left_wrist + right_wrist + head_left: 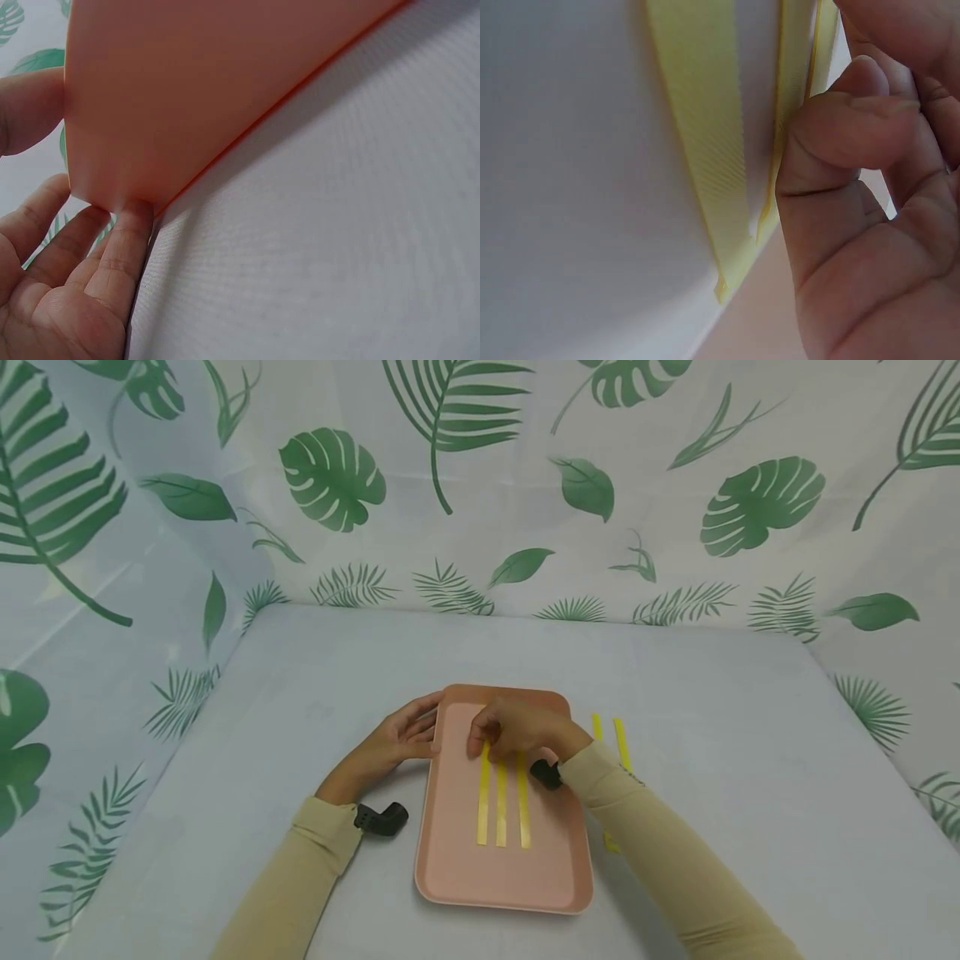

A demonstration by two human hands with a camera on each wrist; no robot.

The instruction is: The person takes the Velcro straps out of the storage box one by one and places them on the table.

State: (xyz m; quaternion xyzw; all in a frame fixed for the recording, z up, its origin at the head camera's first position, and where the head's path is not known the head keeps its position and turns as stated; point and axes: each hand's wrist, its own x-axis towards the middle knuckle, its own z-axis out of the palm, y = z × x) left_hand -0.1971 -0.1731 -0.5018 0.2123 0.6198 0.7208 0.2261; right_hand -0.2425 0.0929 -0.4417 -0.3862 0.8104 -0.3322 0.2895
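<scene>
A pink rectangular tray (457, 877) lies on the white table with three long yellow strips (502, 810) side by side on its floor. In the right wrist view, a yellow strip (701, 142) reaches to the tray's edge. My left hand (393, 739) rests at the tray's upper left edge. Its fingers (124, 255) touch the outer wall, and the thumb lies by the rim. Over the tray's upper half, my right hand (521, 727) has curled fingers. Its fingertips come down on either side of the leftmost strip and pinch it near its upper part.
Two more yellow strips (622, 743) lie on the table (720, 760) right of the tray, partly under the right sleeve (652, 827). Black wrist cameras (382, 819) sit at both cuffs. A leaf-patterned cloth (480, 485) hangs behind and at the sides.
</scene>
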